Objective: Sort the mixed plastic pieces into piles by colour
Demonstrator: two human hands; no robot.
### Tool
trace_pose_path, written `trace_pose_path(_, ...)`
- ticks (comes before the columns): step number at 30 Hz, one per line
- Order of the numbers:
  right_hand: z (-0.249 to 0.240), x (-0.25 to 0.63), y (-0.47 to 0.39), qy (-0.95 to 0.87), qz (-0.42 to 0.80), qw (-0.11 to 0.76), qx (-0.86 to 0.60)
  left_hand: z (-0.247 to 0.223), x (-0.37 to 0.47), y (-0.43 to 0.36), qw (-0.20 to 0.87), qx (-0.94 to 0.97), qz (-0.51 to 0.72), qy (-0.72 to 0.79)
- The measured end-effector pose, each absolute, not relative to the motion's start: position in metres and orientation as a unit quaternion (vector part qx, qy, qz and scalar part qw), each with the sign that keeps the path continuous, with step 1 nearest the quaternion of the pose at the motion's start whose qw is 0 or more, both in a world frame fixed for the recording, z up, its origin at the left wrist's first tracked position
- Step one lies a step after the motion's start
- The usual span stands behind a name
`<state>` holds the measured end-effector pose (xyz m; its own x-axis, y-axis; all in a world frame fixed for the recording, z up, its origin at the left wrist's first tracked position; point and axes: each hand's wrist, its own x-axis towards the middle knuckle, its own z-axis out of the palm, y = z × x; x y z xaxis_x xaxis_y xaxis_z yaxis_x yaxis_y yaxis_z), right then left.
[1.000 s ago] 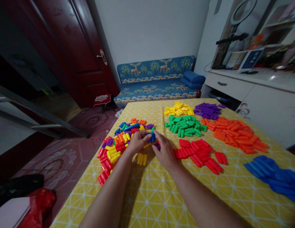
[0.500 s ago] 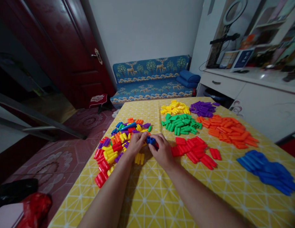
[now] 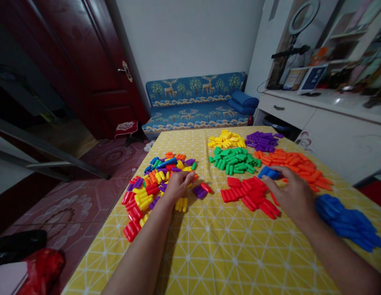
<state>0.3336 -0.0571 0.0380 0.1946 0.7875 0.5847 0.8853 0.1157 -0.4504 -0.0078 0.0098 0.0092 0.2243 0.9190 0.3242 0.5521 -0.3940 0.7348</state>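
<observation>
My right hand [image 3: 293,190] is closed on a blue plastic building block [image 3: 269,173], held above the right side of the table between the red and orange heaps. My left hand [image 3: 178,184] rests at the right edge of a mixed pile of coloured blocks [image 3: 144,198]. Its fingers are bent together, and whatever they hold is hidden. Just right of that hand lie a purple block [image 3: 199,191] and a red block [image 3: 206,187], touching each other. Below my right hand is a heap of red blocks [image 3: 250,194]. Blue blocks [image 3: 346,221] form a heap beyond my right wrist.
Single-colour heaps of green [image 3: 235,159], yellow [image 3: 227,139], purple [image 3: 261,141] and orange blocks [image 3: 297,166] lie along the far right of the table [image 3: 208,258], under a yellow patterned cloth. A blue sofa [image 3: 193,110] stands behind it.
My right hand has moved from beside my left hand out to the right, carrying the blue block. The purple and red blocks it covered now show. My left hand has shifted slightly.
</observation>
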Motion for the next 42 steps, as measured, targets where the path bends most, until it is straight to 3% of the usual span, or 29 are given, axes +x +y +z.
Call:
trace_pose_path(6, 0.013, 0.428, -0.069, -0.65, -0.115, 0.142, -0.738, 0.01, -0.006, 0.009, 0.217, 0.765, 0.353, 0.493)
trace_pose_path(11, 0.01, 0.413, -0.078, -0.68, -0.241, 0.112, -0.684, 0.01, -0.006, 0.009, 0.185, 0.783, 0.338, 0.487)
trace_pose_path(15, 0.013, 0.386, -0.075, -0.732, -0.192, 0.089, -0.648, 0.011, -0.005, 0.006, 0.188, 0.812, 0.332, 0.442)
trace_pose_path(18, 0.003, 0.375, -0.063, -0.743, -0.102, 0.106, -0.654, 0.012, -0.004, 0.004, 0.207, 0.84, 0.316, 0.389)
trace_pose_path(24, -0.011, 0.36, -0.042, -0.735, 0.057, 0.216, -0.64, 0.012, -0.003, 0.004, 0.217, 0.872, 0.27, 0.347)
trace_pose_path(31, 0.017, 0.318, -0.051, -0.747, -0.058, 0.26, -0.609, 0.009, -0.002, 0.006, 0.253, 0.844, 0.314, 0.354)
trace_pose_path(35, 0.018, 0.257, -0.057, -0.786, 0.04, 0.313, -0.531, 0.006, -0.001, 0.007, 0.244, 0.841, 0.318, 0.363)
trace_pose_path(42, 0.004, 0.179, -0.052, -0.816, 0.074, 0.27, -0.506, 0.004, -0.003, 0.008, 0.218, 0.857, 0.298, 0.359)
